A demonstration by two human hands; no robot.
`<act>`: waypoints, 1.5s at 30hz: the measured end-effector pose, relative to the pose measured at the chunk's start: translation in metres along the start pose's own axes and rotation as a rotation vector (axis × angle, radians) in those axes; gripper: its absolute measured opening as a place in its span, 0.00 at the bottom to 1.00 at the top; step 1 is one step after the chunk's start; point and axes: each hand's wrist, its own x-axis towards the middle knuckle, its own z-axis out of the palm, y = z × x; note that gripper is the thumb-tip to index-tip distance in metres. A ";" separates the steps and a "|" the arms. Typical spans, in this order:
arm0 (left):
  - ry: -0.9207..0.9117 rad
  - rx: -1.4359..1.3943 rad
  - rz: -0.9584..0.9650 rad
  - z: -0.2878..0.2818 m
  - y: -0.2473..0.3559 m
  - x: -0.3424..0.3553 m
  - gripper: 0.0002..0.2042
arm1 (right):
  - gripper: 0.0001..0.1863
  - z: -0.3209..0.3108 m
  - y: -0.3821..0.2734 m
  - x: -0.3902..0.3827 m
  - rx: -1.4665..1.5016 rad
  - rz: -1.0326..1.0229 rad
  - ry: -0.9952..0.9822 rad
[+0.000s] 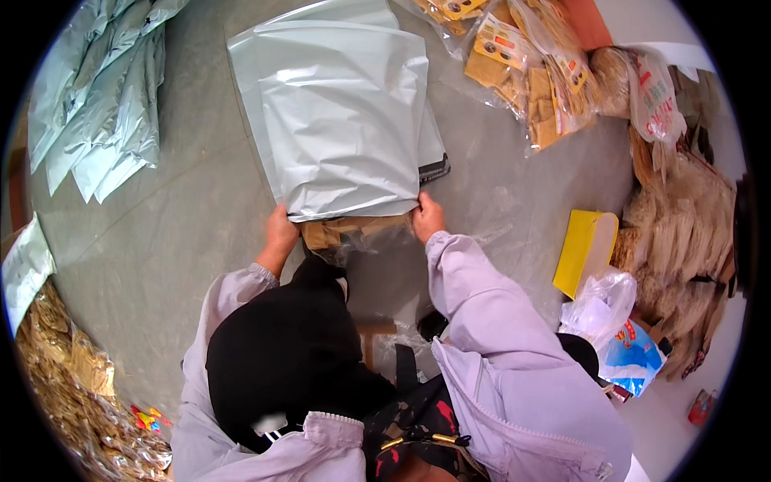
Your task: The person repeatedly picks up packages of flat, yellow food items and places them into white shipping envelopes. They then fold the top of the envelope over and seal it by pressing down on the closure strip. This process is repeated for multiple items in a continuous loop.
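A large pale grey plastic mailer [341, 120] lies in front of me on the grey floor, over another mailer edge with a dark strip at the right. My left hand [278, 237] pinches its lower left corner, fingers closed. At the lower right corner, my right hand [428, 217] grips it too, thumb on top. A clear bag of brown packets [353, 233] sticks out from the mailer's lower end, between my hands; the rest of it is hidden under the grey plastic. Some fingertips of both hands are hidden by the mailer.
Grey mailers [96, 88] lie at upper left. Bagged yellow-labelled packets [546, 80] sit at upper right. Brown bundles [675, 241], a yellow box [585, 251] and a blue bag [630, 361] are at right. A heap of brown packs [72, 377] fills lower left. My black-clad leg [281, 345] is below.
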 end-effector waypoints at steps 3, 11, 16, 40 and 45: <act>-0.118 -0.169 0.004 -0.007 0.012 0.006 0.09 | 0.10 -0.006 -0.030 -0.007 0.309 -0.111 0.183; -0.187 -0.743 0.295 -0.205 0.220 -0.129 0.07 | 0.11 -0.291 -0.253 -0.035 0.539 -0.256 -0.145; -0.311 -0.812 0.283 -0.274 0.252 -0.166 0.07 | 0.11 -0.357 -0.326 -0.066 0.633 -0.216 -0.149; 0.051 -0.393 -0.079 -0.090 0.041 0.038 0.12 | 0.07 -0.094 -0.099 0.107 0.760 0.198 -0.065; 0.294 0.302 0.311 -0.052 -0.033 0.048 0.33 | 0.07 -0.021 -0.098 0.053 0.164 -0.143 0.350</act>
